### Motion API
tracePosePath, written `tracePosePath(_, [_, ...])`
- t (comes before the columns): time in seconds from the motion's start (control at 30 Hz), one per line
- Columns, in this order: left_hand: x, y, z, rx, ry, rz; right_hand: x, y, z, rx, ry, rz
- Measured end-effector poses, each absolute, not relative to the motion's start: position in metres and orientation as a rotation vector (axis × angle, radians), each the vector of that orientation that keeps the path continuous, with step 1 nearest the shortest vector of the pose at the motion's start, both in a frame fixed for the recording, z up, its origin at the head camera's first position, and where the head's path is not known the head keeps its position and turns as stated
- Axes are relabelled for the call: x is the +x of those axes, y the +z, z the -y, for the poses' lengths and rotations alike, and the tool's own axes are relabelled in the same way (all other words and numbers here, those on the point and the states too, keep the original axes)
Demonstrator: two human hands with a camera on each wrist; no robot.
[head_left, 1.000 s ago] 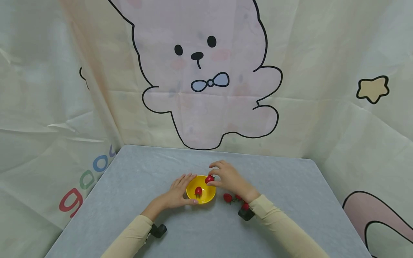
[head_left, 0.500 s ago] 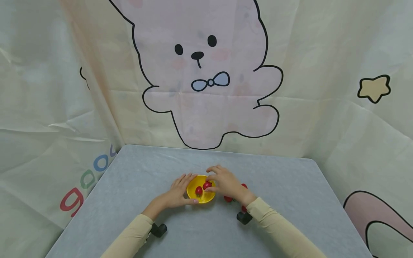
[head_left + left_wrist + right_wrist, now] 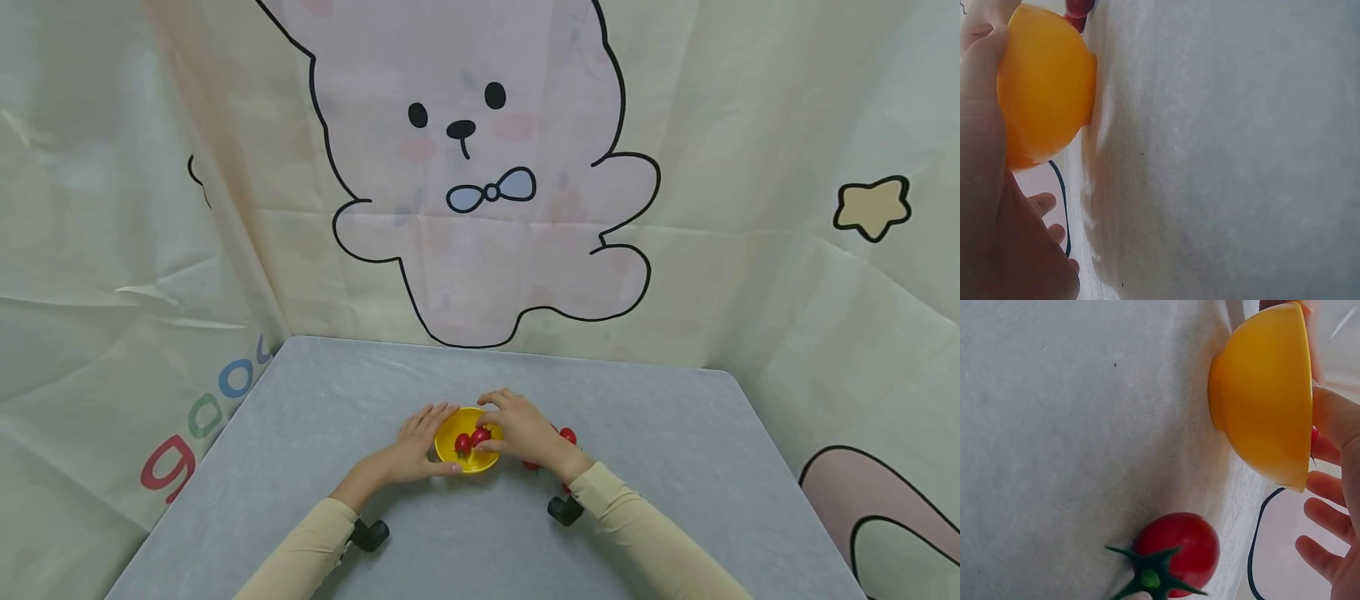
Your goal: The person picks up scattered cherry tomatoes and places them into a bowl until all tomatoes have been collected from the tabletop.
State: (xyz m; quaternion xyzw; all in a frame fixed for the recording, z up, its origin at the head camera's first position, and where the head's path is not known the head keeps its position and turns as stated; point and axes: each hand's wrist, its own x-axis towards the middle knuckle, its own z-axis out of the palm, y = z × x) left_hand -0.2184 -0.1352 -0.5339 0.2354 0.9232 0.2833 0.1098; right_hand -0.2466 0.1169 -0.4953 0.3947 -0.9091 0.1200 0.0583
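Observation:
A yellow bowl (image 3: 447, 457) stands upright on the table. My left hand (image 3: 415, 450) spans its left side, thumb at the near rim and fingers along the far rim. Over the bowl's right side, my right hand (image 3: 527, 431) pinches a cherry tomato (image 3: 481, 437) between thumb and index finger, low inside the bowl. Beside it lies another cherry tomato (image 3: 462, 443). The right wrist view shows the bowl (image 3: 1266, 394) from the side, its inside hidden; only a sliver of the pinched tomato (image 3: 1315, 433) appears above the rim.
More cherry tomatoes (image 3: 567, 435) lie on the table right of the bowl, partly hidden by my right wrist. A red one (image 3: 1191, 544) with a green stalk shows near the bowl. Grey cloth covers the table (image 3: 360, 375); a printed curtain (image 3: 697, 275) hangs behind.
My right hand has brought the pinched cherry tomato from above the bowl's right rim down into it, beside the other one. The left hand has stayed at the bowl.

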Motion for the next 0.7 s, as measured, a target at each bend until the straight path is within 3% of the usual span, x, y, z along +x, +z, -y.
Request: tracePosePath(0.7, [-0.2163,-0.5311,0.1356,0.695,0.822,-2.719,-0.2453,-0.4987,-0.1165,1.191,0.389,2.769])
